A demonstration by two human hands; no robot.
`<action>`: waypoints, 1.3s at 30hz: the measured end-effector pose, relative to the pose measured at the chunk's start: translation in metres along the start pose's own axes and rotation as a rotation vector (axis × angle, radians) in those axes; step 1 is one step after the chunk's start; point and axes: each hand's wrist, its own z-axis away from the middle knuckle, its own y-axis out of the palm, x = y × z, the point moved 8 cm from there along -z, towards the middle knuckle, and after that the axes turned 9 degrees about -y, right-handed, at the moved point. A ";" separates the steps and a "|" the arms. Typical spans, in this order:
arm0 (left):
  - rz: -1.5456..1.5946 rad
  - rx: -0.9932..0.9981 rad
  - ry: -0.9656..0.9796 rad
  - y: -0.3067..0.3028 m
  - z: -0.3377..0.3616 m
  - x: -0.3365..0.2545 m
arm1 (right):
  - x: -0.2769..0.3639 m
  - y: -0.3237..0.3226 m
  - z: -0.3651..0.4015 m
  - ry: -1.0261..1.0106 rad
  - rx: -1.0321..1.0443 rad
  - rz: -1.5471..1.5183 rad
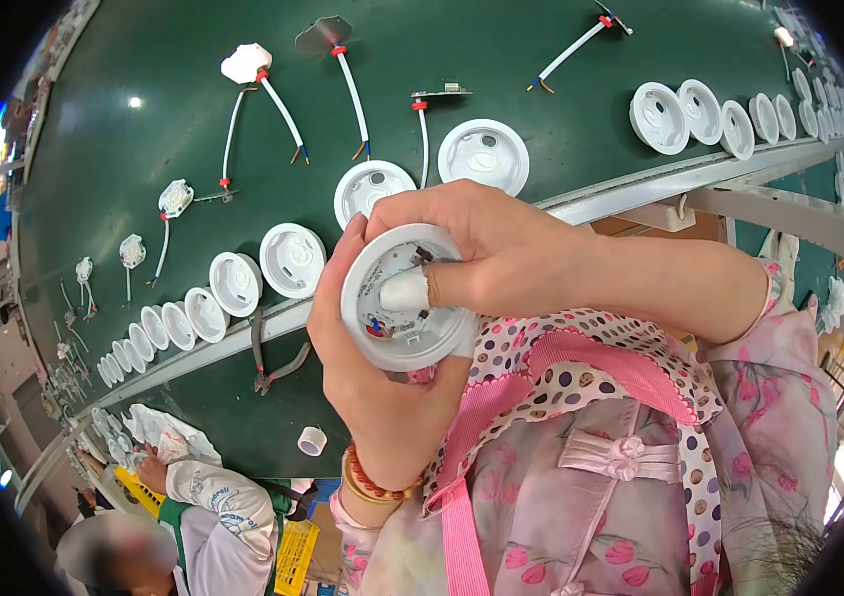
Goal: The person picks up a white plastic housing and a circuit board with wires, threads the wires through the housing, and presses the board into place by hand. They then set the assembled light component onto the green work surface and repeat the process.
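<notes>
Close in front of me is a white round lamp housing (pixel 424 350), its open side facing up. A small circuit board (pixel 370 285) with dark parts and a red and blue wire spot sits inside it. Fingers of my left hand (pixel 374 392) wrap around the housing's left and lower side. From the right, my right hand (pixel 492 243) grips the upper rim, and its thumb, wrapped in white tape (pixel 404 292), presses on the board. The fingers under the housing are hidden. Just beyond my hands stand two more white housings.
White housings (pixel 292 260) line the metal-edged green conveyor (pixel 184 129) on both sides. Several boards with white cables (pixel 351 94) lie on it. Pliers (pixel 263 377) and a tape roll (pixel 312 440) lie on the nearer surface. Another person (pixel 228 521) sits at lower left.
</notes>
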 end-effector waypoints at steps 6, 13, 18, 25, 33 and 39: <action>0.000 -0.008 -0.030 -0.001 -0.005 0.002 | -0.013 0.001 0.003 0.076 -0.033 -0.079; 0.167 0.299 -0.108 -0.018 -0.012 0.011 | -0.009 -0.007 0.018 0.320 0.000 -0.154; 0.360 0.251 -0.081 -0.020 -0.018 0.014 | 0.004 -0.001 0.024 0.248 -0.020 -0.274; 0.294 -0.002 0.152 -0.030 -0.014 0.005 | 0.012 0.011 0.032 0.174 -0.071 -0.276; 0.244 0.298 0.080 -0.020 -0.017 0.005 | 0.016 0.005 0.022 0.279 -0.099 -0.149; 0.443 0.177 0.069 -0.008 -0.007 0.017 | 0.008 0.001 0.021 0.148 -0.209 0.004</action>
